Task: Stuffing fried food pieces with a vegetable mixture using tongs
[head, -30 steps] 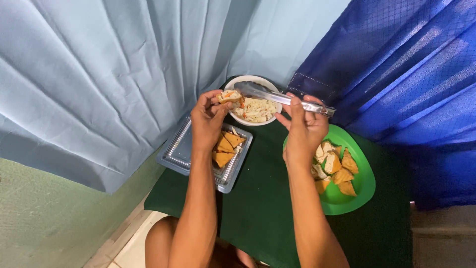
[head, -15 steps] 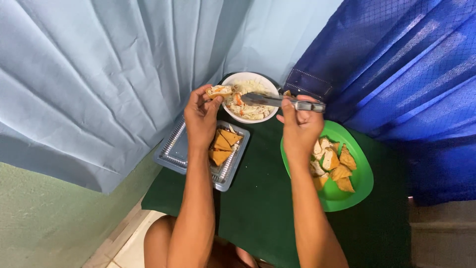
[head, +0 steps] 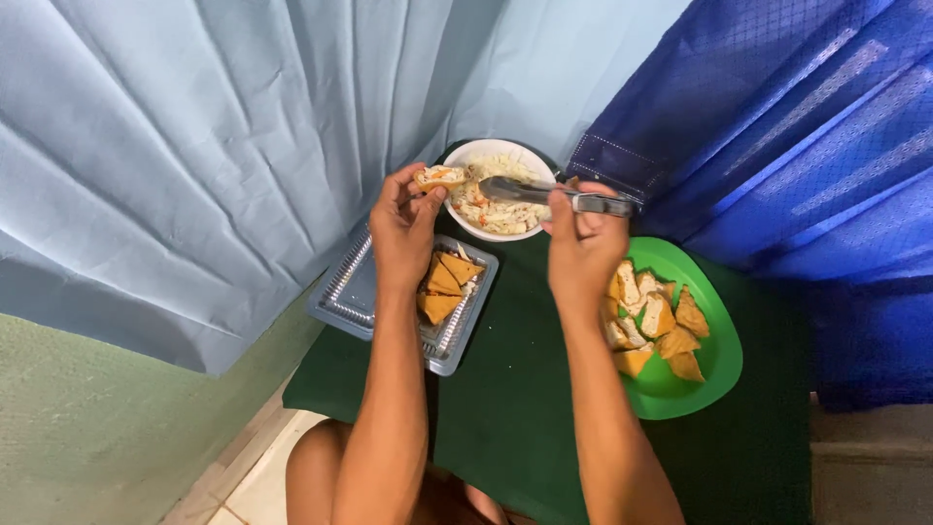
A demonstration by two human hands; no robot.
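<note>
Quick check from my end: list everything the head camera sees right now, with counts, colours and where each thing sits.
bowl: one, white, far edge of the table, holding pale shredded filling with orange bits
tongs: one pair, metal, tips over the bowl
stuffed tofu piece: one, golden brown, held just left of the bowl
tray: one, clear plastic, left side, holding a few fried tofu triangles
plate: one, green, right side, piled with fried and filled tofu pieces
table cover: one, dark green, under everything
curtain: pale blue, left and rear
cloth: deep blue, right
left hand: grip on the stuffed tofu piece
right hand: grip on the tongs
</note>
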